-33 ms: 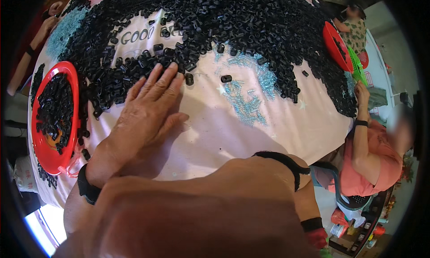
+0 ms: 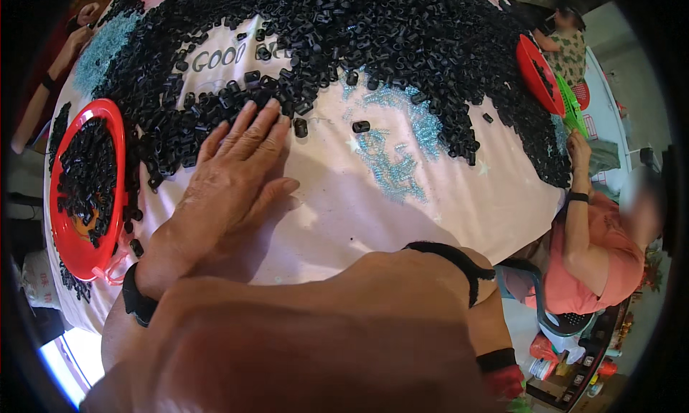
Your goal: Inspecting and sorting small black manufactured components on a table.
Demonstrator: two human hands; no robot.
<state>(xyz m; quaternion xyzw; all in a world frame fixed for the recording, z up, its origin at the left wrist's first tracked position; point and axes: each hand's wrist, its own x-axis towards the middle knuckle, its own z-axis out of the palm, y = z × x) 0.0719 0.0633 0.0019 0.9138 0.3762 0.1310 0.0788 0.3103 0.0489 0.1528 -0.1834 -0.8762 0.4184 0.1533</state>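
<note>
My left hand (image 2: 233, 169) lies palm down on the pale pink cloth (image 2: 330, 205), with its fingers stretched out and the thumb apart. Its fingertips touch the near edge of a wide heap of small black cap-like plastic pieces (image 2: 344, 40). A few loose black pieces (image 2: 301, 128) lie just right of the fingertips. Close to the camera, my right hand (image 2: 366, 287) reaches across the lower part of the view, large and out of focus. A black band circles its wrist; its fingers cannot be made out.
A red basin (image 2: 64, 233) holding black pieces sits at the left. Light blue beads (image 2: 391, 165) lie right of centre, more (image 2: 108, 50) at far left. At right, a person's hand (image 2: 578, 151) is by a green slotted scoop (image 2: 570, 108) and red bowl (image 2: 535, 76).
</note>
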